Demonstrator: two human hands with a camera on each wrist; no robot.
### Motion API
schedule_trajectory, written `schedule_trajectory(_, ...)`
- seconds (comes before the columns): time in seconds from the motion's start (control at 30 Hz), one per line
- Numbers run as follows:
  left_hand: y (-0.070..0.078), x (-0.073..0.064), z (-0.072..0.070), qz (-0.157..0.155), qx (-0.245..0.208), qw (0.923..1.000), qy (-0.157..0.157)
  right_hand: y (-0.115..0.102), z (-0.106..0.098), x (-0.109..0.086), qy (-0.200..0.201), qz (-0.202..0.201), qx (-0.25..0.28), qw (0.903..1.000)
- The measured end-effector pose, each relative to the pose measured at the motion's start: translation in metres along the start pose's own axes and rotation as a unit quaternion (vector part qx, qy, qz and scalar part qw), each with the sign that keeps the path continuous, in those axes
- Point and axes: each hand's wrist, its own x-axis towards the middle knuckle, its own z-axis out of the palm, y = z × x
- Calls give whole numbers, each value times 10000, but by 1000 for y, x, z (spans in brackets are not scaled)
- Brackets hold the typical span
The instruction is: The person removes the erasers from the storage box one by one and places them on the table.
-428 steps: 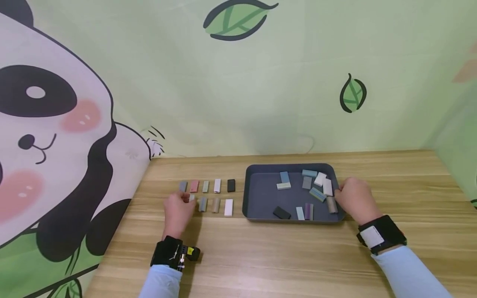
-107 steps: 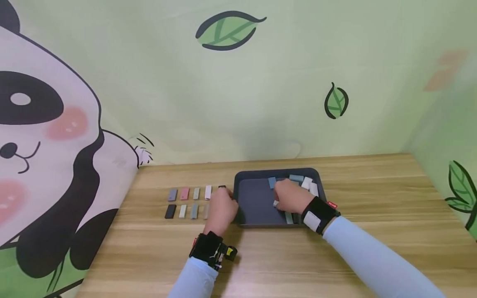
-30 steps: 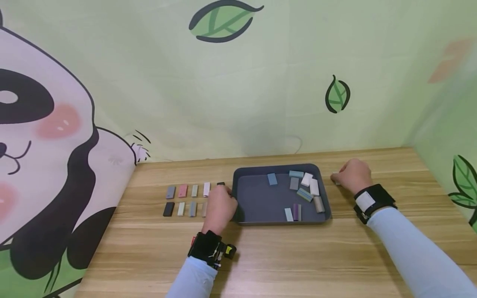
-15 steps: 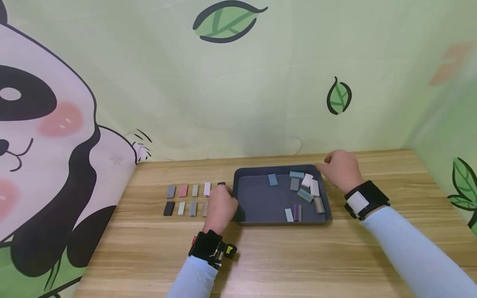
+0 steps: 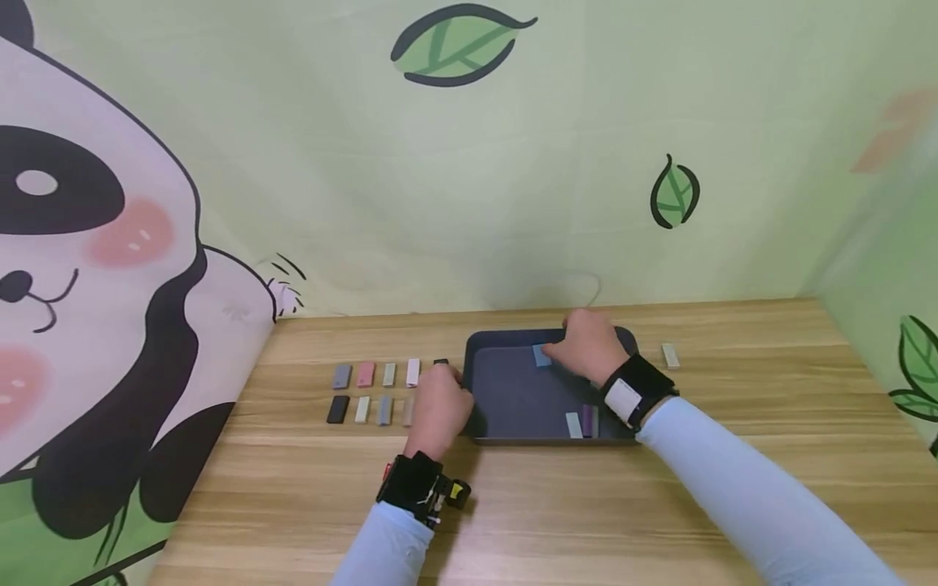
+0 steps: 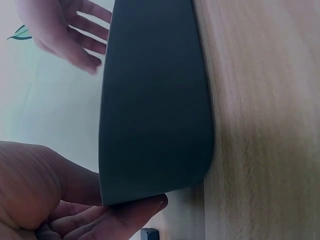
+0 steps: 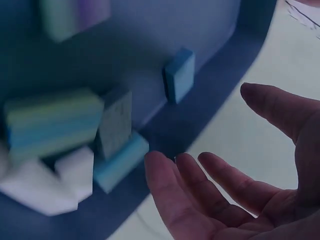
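My left hand (image 5: pixel 440 409) pinches the left rim of a dark grey tray (image 5: pixel 506 391), thumb on one side of its wall and fingers on the other. My right hand (image 5: pixel 589 348) reaches over the tray's back edge. Its thumb and fingers stand apart in the right wrist view, with nothing between them. Closest to them lies a small blue eraser-like block (image 7: pixel 180 77). Beyond the fingertips lie a grey block (image 7: pixel 116 120), a teal block (image 7: pixel 121 161), a striped block (image 7: pixel 52 125) and white blocks (image 7: pixel 42 187). In the head view my right hand hides most of these.
Left of the tray, two rows of small blocks lie on the wooden table, among them a pink block (image 5: pixel 366 374) and a black block (image 5: pixel 338 409). A pale block (image 5: pixel 670 356) lies alone to the right. At the tray's front are a light-blue block (image 5: pixel 574 425) and a purple block (image 5: pixel 588 422).
My right hand held the pale block right of the tray; it has let go and moved left over the tray. My left hand, earlier at the rows, has stayed at the rim lately.
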Motion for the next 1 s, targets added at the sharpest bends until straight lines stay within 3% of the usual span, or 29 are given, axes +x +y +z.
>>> schedule_trajectory(0.2, 0, -1, 1, -35, 12, 10000, -57, -10, 21, 14, -372, 95, -79, 9992)
schedule_trajectory(0.47, 1, -1, -1, -47, 27, 10000, -55, -27, 34, 16, -498, -48, -617, 9968)
schedule_trajectory(0.73, 0, 0, 0, -97, -14, 10000, -17, -30, 48, 12, -115, -311, -714, 9969)
schedule_trajectory(1.0, 0, 0, 0, -73, 27, 10000, 37, -30, 50, 9, -256, -666, -858, 9938)
